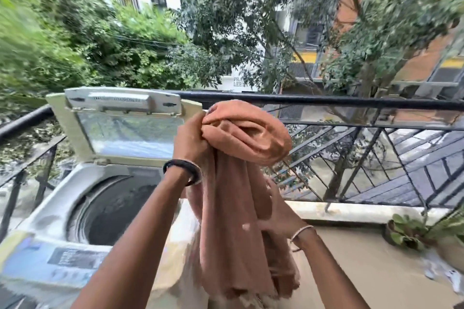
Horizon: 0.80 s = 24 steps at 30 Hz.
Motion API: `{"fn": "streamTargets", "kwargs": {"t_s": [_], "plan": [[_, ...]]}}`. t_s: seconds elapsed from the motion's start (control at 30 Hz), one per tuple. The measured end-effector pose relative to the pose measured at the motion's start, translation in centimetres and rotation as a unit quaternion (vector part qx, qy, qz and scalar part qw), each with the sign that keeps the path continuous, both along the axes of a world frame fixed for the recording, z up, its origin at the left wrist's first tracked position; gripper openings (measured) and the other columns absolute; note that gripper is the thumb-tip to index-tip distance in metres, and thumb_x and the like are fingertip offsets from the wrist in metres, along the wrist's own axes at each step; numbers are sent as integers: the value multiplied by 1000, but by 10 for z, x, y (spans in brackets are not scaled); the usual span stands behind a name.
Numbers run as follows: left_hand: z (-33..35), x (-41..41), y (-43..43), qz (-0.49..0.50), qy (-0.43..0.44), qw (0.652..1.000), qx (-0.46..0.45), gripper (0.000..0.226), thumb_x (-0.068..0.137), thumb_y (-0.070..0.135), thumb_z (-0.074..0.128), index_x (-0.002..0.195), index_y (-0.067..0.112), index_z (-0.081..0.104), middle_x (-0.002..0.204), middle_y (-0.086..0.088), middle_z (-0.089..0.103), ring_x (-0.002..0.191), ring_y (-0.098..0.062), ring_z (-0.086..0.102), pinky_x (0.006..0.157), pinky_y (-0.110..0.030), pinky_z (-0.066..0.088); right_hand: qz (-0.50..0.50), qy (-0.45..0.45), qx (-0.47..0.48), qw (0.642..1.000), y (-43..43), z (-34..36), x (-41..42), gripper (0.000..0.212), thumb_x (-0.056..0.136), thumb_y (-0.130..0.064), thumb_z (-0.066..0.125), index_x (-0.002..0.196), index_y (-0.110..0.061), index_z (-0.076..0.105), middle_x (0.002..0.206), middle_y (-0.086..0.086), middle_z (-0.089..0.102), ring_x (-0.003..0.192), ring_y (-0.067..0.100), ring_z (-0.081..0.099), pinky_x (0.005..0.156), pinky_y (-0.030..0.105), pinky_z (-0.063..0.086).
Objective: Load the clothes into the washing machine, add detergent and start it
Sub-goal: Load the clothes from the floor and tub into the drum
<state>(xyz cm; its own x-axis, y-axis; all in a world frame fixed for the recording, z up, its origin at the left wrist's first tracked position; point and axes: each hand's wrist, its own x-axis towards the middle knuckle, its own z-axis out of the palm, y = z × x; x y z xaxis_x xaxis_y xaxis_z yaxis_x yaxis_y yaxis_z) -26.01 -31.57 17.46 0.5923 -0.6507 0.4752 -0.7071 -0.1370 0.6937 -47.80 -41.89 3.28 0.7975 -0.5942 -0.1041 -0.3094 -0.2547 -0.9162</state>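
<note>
1. Cloth (241, 233), a soft orange garment, hangs in mid-air at the centre of the view, just to the 3 o'clock side of the open washing machine (50, 208); it looks light and limp, not slippery, so I judge it will fold and trail rather than keep a shape
2. Its bunched top is gripped by the left hand (190, 140), fingers (197, 130) curled tight into the folds; the right hand (278, 223) holds the hanging length lower down, its fingers partly hidden by fabric
3. The best hold is probably that gathered top plus a hand under the tail, so no loose end drags over the rim
4. The drum (108, 211) lies open at 9 o'clock from the hanging tail, dark inside; what it contains cannot be told
5. The lid (125, 133) stands raised at 10 o'clock and could catch a swung end
6. Further out are the control panel (62, 261) at 8 o'clock, the black railing (326, 103) behind from 9 to 3 o'clock, and a potted plant (406, 231) at 3 o'clock, well apart
</note>
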Motion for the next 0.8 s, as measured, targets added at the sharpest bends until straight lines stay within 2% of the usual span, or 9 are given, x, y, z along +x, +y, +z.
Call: {"fn": "streamTargets", "kwargs": {"t_s": [0.1, 0.2, 0.27, 0.37, 0.43, 0.5, 0.6, 0.7, 0.8], "plan": [[25, 16, 18, -1, -41, 999, -35, 20, 76, 25, 53, 93, 16, 61, 82, -8, 71, 83, -27, 68, 62, -37, 46, -34, 27, -68, 997, 17, -21, 41, 145, 33, -60, 95, 148, -50, 7, 144, -14, 46, 130, 8, 51, 102, 40, 50], [48, 37, 38, 12, -86, 994, -71, 24, 80, 22, 53, 101, 15, 63, 84, -5, 71, 77, -20, 64, 58, -24, 34, -93, 21, -93, 991, 38, -18, 81, 117, 45, -54, 87, 140, -61, 19, 112, -22, 64, 97, 11, 69, 76, 33, 58], [59, 59, 52, 12, -80, 993, -88, 11, 83, 20, 55, 93, 16, 60, 78, 2, 69, 72, -12, 62, 57, -28, 39, -109, 42, -116, 986, 49, -9, 116, 85, 60, -45, 76, 136, -47, 37, 105, -15, 67, 96, 20, 69, 76, 32, 55], [71, 94, 77, 13, -74, 990, -122, 5, 86, 21, 57, 85, 24, 54, 70, 12, 60, 64, 6, 51, 56, -18, 39, -188, 53, -177, 965, 59, 5, 167, 32, 74, -21, 59, 104, -13, 67, 92, 20, 71, 93, 44, 65, 71, 44, 50], [80, 122, 96, 29, -77, 987, -140, 8, 90, 25, 60, 94, 18, 59, 76, 9, 61, 67, -1, 53, 56, -14, 38, -234, 15, -181, 955, 62, 19, 192, 32, 71, -21, 50, 88, -1, 68, 86, 29, 68, 87, 49, 63, 64, 43, 42], [88, 150, 115, 59, -94, 983, -145, 22, 91, 27, 61, 105, 9, 60, 81, 5, 61, 71, -6, 53, 53, -9, 34, -273, -46, -186, 943, 65, 47, 209, 41, 67, -29, 45, 83, 0, 69, 82, 29, 68, 81, 48, 64, 60, 37, 36], [96, 196, 138, 80, -131, 976, -155, 26, 92, 22, 61, 111, 6, 58, 81, 3, 58, 69, -4, 49, 58, -16, 31, -320, -126, -196, 918, 64, 101, 242, 45, 69, -33, 45, 80, 4, 68, 77, 26, 69, 77, 40, 67, 58, 38, 35], [97, 243, 151, 91, -164, 976, -113, 32, 89, 21, 60, 118, 11, 55, 85, -9, 67, 76, -28, 61, 64, -33, 41, -280, -207, -194, 917, 68, 163, 280, 39, 72, -30, 45, 76, 0, 69, 67, 4, 56, 74, 13, 52, 56, 38, 37], [97, 278, 157, 83, -190, 975, -82, 35, 85, 23, 53, 119, 16, 56, 92, -16, 68, 84, -37, 62, 69, -42, 46, -219, -318, -120, 915, 87, 208, 323, 20, 80, -18, 49, 70, -10, 65, 70, -4, 60, 72, 12, 53, 55, 37, 44]]}}
